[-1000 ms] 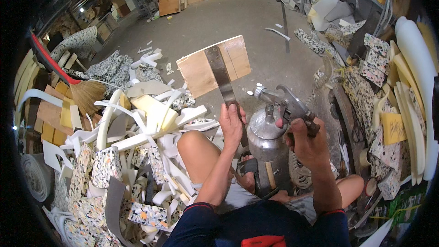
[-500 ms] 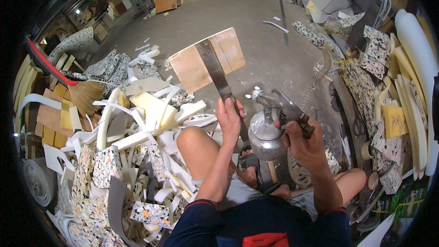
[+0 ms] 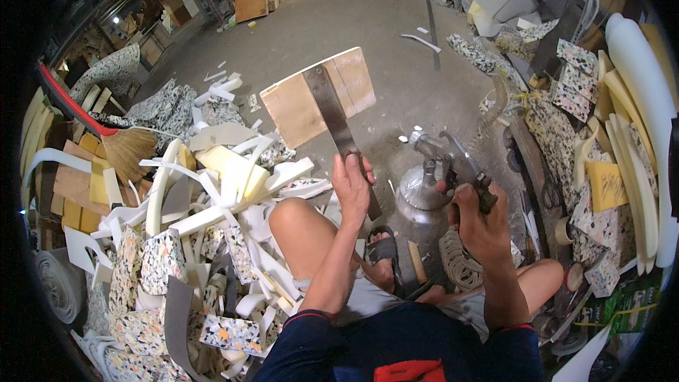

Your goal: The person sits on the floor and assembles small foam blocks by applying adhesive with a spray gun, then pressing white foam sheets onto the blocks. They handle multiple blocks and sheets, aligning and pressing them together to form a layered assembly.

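My left hand (image 3: 352, 187) is closed round the lower part of a flat dark metal bar (image 3: 329, 102). To the bar's upper end is fixed a tan rectangular board (image 3: 290, 110), raised and slightly tilted. In my right hand (image 3: 483, 223) is a metal spray gun (image 3: 445, 152), its nozzle pointing forward and left. Below the gun hangs its round silver cup (image 3: 412, 194), to the right of the board. My fingers wrap the gun's handle; the trigger finger is partly hidden.
Foam offcuts (image 3: 233, 170) are heaped on my left, with a straw broom (image 3: 131, 148) behind them. A coiled hose (image 3: 460, 262) lies near my sandalled foot (image 3: 385, 262). On the right stand foam slabs (image 3: 590, 191) and white foam rolls (image 3: 640, 99). Concrete floor (image 3: 353, 14) stretches ahead.
The spray gun and its cup have moved right and a little farther from my lap, showing more of the sandal. The board in my left hand has hardly moved.
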{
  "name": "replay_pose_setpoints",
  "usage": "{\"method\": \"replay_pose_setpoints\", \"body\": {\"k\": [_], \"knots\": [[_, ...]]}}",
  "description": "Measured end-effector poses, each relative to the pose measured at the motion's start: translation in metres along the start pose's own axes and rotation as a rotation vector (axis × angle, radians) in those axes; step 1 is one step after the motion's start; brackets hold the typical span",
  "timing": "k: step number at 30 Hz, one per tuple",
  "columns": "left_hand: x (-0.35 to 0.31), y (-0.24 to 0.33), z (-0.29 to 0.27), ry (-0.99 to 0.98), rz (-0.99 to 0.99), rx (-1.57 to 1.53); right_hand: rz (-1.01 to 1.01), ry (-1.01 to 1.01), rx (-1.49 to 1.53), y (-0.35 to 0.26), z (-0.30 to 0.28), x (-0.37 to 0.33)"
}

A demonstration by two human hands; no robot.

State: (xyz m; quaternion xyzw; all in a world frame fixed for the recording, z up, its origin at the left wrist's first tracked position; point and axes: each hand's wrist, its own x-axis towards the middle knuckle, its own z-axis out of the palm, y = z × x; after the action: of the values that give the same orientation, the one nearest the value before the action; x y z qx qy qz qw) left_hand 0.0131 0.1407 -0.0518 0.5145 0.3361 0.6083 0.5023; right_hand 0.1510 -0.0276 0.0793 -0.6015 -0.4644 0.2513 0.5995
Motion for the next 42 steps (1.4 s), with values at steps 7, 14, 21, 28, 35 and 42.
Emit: {"method": "replay_pose_setpoints", "body": {"k": [7,14,21,28,35,42], "knots": [[-0.005,-0.001,0.002,-0.034,0.044,0.037,0.102,-0.108,0.091,-0.01,-0.004,0.006],[-0.003,-0.005,-0.005,0.022,-0.009,0.048,0.07,0.052,0.07,-0.012,0.0,-0.001],[-0.005,-0.017,-0.002,-0.011,0.047,0.272,0.036,-0.072,0.053,-0.021,-0.002,-0.009],[-0.008,-0.024,-0.002,-0.006,0.141,0.377,0.016,-0.129,0.017,-0.026,0.005,-0.006],[-0.005,-0.02,0.0,0.008,0.083,0.365,0.041,-0.234,0.138,-0.032,0.005,-0.011],[-0.005,-0.019,-0.001,0.008,0.011,0.36,0.131,-0.179,0.092,-0.019,0.001,-0.023]]}}
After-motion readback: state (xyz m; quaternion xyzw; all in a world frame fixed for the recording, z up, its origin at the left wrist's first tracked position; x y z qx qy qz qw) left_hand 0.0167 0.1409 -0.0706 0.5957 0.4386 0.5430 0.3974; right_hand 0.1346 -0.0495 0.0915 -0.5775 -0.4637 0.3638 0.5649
